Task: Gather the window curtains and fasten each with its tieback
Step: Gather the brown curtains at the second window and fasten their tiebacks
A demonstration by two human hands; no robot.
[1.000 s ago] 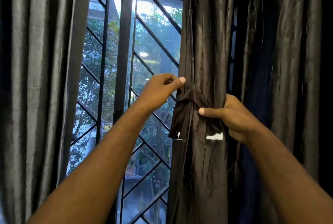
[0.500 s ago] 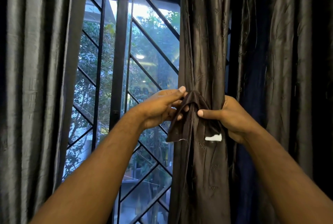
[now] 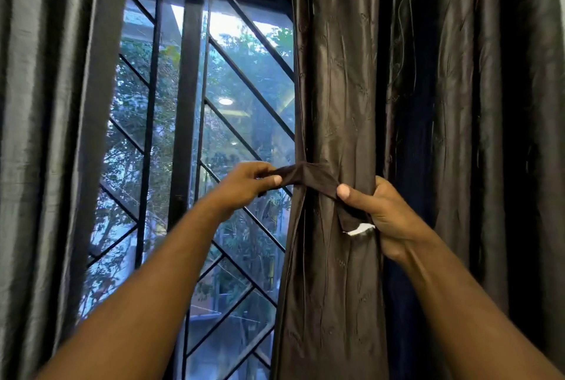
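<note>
A dark brown curtain hangs gathered into a narrow column right of the window. A matching dark fabric tieback runs across its front at mid height. My left hand pinches one end of the tieback and holds it out to the left, taut. My right hand grips the other end against the curtain's right side, thumb on top; a white tag shows at that end. How the tieback passes behind the curtain is hidden.
A grey curtain hangs loose at the left edge. More dark curtain folds hang at the right. Between them is the window with a black diagonal metal grille, trees outside.
My left hand went from above the tieback to grasping its drooping left end and has pulled it out leftward, so the band is now stretched straight. My right hand kept its grip.
</note>
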